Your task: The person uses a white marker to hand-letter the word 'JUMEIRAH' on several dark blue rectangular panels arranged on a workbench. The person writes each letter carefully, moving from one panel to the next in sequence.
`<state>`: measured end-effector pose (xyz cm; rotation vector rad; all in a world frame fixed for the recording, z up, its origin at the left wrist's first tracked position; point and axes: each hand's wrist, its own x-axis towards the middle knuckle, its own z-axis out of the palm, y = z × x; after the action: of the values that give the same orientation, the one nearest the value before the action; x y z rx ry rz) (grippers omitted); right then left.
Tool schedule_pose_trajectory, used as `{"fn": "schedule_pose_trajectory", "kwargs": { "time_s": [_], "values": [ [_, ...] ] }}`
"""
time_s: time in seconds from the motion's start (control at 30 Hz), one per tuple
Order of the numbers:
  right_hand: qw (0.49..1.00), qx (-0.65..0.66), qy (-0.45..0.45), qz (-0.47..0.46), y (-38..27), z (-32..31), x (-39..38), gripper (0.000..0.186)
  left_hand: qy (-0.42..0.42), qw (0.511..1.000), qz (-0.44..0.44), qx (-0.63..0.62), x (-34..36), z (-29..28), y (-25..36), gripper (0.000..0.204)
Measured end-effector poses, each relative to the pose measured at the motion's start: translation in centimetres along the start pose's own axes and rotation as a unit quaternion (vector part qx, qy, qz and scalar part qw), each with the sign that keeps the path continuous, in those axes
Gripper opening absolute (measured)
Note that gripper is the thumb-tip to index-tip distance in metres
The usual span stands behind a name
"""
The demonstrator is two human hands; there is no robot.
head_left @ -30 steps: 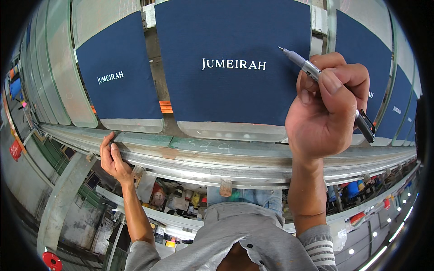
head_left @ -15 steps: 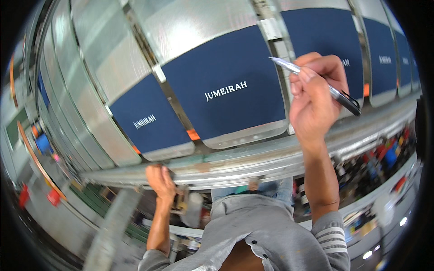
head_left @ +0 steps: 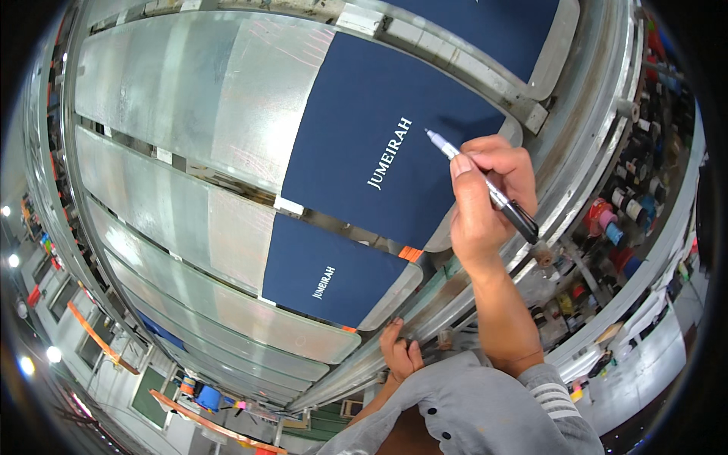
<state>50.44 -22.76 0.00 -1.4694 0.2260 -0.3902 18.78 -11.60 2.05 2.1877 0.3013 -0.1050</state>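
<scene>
- Head view: a marker pen point(head_left: 485, 182) with a silver barrel and black cap end is held in the right hand point(head_left: 485, 201), the fingers closed around it, the tip pointing up and to the left.
- The pen tip is seen over the large navy fabric panel point(head_left: 379, 121), just beside the white lettering printed on it; whether the tip touches the cloth cannot be told.
- That panel is laid on a grey metal pallet point(head_left: 227, 98) of a long printing desk; a smaller navy fabric panel point(head_left: 334, 277) is laid on the next pallet, nearer the person.
- A small orange tag point(head_left: 409, 253) is seen at the edge between the two panels.
- The left hand point(head_left: 400, 353) is rested on the metal rail point(head_left: 455, 303) along the desk's near edge, fingers curled over it, nothing being gripped.
- Grey sleeves point(head_left: 485, 409) are seen at the lower edge.
- Bottles and containers point(head_left: 629, 205) are crowded on a lower shelf to the right.
</scene>
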Motion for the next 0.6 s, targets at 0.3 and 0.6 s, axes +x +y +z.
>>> {"fn": "schedule_pose_trajectory", "kwargs": {
  "time_s": [0.3,0.6],
  "values": [
    [0.994,-0.106,0.001,-0.019,1.2,0.8,-0.1,0.015,-0.044,0.998,0.041,-0.008,0.2,-0.9,-0.6,0.029],
    [0.970,-0.213,-0.046,-0.106,1.0,0.7,0.8,0.014,-0.053,0.998,0.033,0.001,0.3,-0.5,0.2,0.030]
  ]
}}
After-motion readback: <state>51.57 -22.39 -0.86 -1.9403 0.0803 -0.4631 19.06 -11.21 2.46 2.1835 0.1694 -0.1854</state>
